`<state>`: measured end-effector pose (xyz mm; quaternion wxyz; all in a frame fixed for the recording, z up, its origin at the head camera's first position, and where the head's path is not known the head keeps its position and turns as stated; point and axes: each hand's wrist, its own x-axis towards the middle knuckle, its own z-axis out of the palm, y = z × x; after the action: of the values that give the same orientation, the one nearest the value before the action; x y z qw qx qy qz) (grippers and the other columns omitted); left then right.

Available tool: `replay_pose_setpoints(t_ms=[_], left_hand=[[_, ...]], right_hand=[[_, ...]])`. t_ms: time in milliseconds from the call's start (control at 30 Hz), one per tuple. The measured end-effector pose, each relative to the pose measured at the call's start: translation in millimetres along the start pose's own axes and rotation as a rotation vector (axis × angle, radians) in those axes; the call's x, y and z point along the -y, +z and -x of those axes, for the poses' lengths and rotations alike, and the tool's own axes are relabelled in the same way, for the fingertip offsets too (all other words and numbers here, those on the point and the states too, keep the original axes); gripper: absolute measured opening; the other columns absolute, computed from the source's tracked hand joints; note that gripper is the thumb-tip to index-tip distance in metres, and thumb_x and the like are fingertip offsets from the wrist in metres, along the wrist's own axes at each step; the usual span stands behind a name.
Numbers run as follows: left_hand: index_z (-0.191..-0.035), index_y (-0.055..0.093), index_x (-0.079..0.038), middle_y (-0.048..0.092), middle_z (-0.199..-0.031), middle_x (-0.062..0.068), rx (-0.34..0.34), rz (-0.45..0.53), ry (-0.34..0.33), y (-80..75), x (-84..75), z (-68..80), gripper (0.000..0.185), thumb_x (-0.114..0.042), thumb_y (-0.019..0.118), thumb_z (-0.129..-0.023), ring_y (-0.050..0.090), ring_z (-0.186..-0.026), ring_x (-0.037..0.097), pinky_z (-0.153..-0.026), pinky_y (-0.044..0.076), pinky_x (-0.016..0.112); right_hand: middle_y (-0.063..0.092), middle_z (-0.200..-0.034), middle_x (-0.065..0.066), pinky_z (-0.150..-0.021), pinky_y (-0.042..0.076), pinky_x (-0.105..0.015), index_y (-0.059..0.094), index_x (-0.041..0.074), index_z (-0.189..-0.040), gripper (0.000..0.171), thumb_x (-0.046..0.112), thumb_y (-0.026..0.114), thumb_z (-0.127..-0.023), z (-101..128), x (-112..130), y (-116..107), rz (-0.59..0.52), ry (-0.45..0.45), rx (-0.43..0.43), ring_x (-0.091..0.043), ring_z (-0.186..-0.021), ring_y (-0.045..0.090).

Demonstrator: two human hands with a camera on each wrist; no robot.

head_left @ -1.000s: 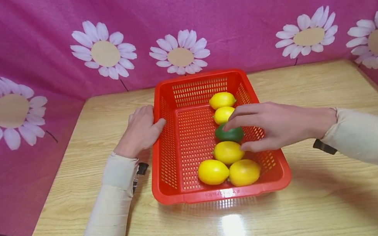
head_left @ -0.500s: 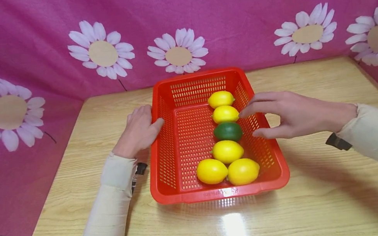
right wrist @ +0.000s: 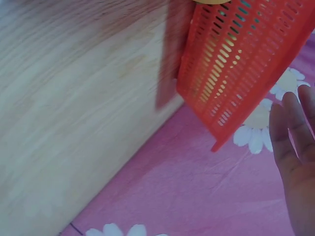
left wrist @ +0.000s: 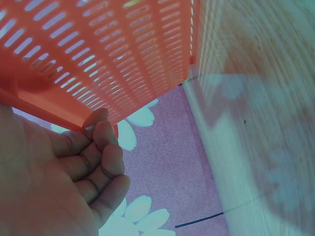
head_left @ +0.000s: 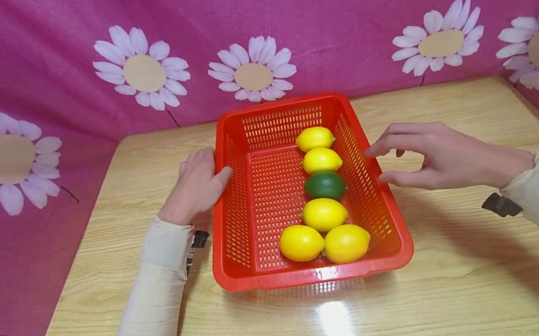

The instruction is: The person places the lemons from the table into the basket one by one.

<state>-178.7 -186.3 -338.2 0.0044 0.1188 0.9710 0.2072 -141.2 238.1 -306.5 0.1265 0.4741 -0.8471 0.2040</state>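
Note:
A red plastic basket (head_left: pixel 314 276) with slotted walls stands on the wooden table. My left hand (head_left: pixel 195 186) grips its left rim, the thumb over the inside edge and the fingers outside; in the left wrist view those fingers (left wrist: pixel 113 160) lie bent by the rim. Along the basket's right side lie several yellow lemons (head_left: pixel 324 215), with one dark green lime-like fruit (head_left: pixel 325 185) among them. My right hand (head_left: pixel 440 155) hovers at the right rim, thumb and fingers spread and holding nothing. Its fingers (right wrist: pixel 290 120) look apart from the basket in the right wrist view.
The wooden table (head_left: pixel 278 328) reaches back to a magenta cloth (head_left: pixel 333 27) printed with white daisies. The basket's far end is close to that cloth. Inside, the left part of the basket floor (head_left: pixel 279 205) shows bare mesh.
My right hand has drawn back from over the green fruit, moving right to just beyond the basket's rim. The left hand keeps its grip, and the fruit stay in place.

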Motion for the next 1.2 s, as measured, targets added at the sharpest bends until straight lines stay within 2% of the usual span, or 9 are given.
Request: replay_pose_setpoints(t_ms=[200,400,633,767,867,1033,1200], left_hand=[[-0.112,0.056,-0.002,0.058,-0.101,0.013,0.006,0.004,-0.007,0.6,0.3,-1.2,0.034,-0.031,0.044,-0.099,0.049,-0.107,0.033,-0.097,0.036,0.047],[-0.112,0.056,-0.002,0.058,-0.1,0.013,0.009,0.008,-0.006,0.6,0.1,-1.9,0.034,-0.031,0.044,-0.099,0.05,-0.107,0.033,-0.098,0.036,0.047],[-0.114,0.056,-0.002,0.058,-0.101,0.013,0.014,0.011,-0.007,0.5,0.3,-1.2,0.035,-0.031,0.043,-0.1,0.05,-0.106,0.032,-0.097,0.035,0.047],[-0.114,0.055,-0.002,0.058,-0.101,0.013,0.02,0.009,-0.007,-0.1,0.4,-0.2,0.035,-0.031,0.043,-0.1,0.049,-0.106,0.033,-0.097,0.035,0.046],[-0.115,0.055,-0.002,0.057,-0.102,0.013,0.022,0.015,-0.01,-0.4,0.2,0.3,0.035,-0.031,0.043,-0.101,0.048,-0.106,0.033,-0.096,0.035,0.046],[-0.115,0.055,-0.002,0.058,-0.102,0.014,0.016,0.019,-0.012,-0.9,-1.0,1.3,0.035,-0.031,0.044,-0.1,0.048,-0.106,0.032,-0.096,0.035,0.046],[-0.115,0.056,-0.001,0.058,-0.102,0.014,0.012,0.014,-0.008,-1.1,-1.9,1.7,0.035,-0.031,0.044,-0.101,0.048,-0.106,0.032,-0.096,0.035,0.046]], right_hand=[[0.069,-0.105,0.02,-0.077,0.051,-0.01,0.073,0.023,-0.106,0.045,0.011,0.092,-0.067,12,-10,3,0.004,-0.004,-0.054,0.006,-0.092,0.06],[0.069,-0.103,0.021,-0.078,0.051,-0.011,0.073,0.025,-0.103,0.044,0.01,0.092,-0.067,22,-14,9,0.014,0.029,-0.051,0.006,-0.092,0.061],[0.069,-0.105,0.018,-0.058,0.049,-0.01,0.071,0.027,-0.105,0.041,0.008,0.089,-0.073,32,-14,20,-0.049,0.113,0.019,0.005,-0.089,0.059],[0.069,-0.106,0.02,-0.068,0.052,-0.013,0.071,0.029,-0.107,0.042,0.01,0.089,-0.074,35,-14,27,-0.039,0.124,0.052,0.003,-0.09,0.061],[0.068,-0.106,0.022,-0.075,0.055,-0.02,0.071,0.031,-0.11,0.044,0.013,0.09,-0.074,36,-14,31,-0.043,0.137,0.077,-0.001,-0.091,0.062],[0.066,-0.105,0.025,-0.073,0.055,-0.025,0.068,0.035,-0.11,0.046,0.015,0.089,-0.075,36,-14,39,-0.096,0.171,0.118,-0.003,-0.091,0.062],[0.063,-0.107,0.023,-0.074,0.053,-0.023,0.068,0.033,-0.118,0.048,0.03,0.091,-0.076,36,-14,45,-0.133,0.176,0.169,-0.001,-0.091,0.058]])
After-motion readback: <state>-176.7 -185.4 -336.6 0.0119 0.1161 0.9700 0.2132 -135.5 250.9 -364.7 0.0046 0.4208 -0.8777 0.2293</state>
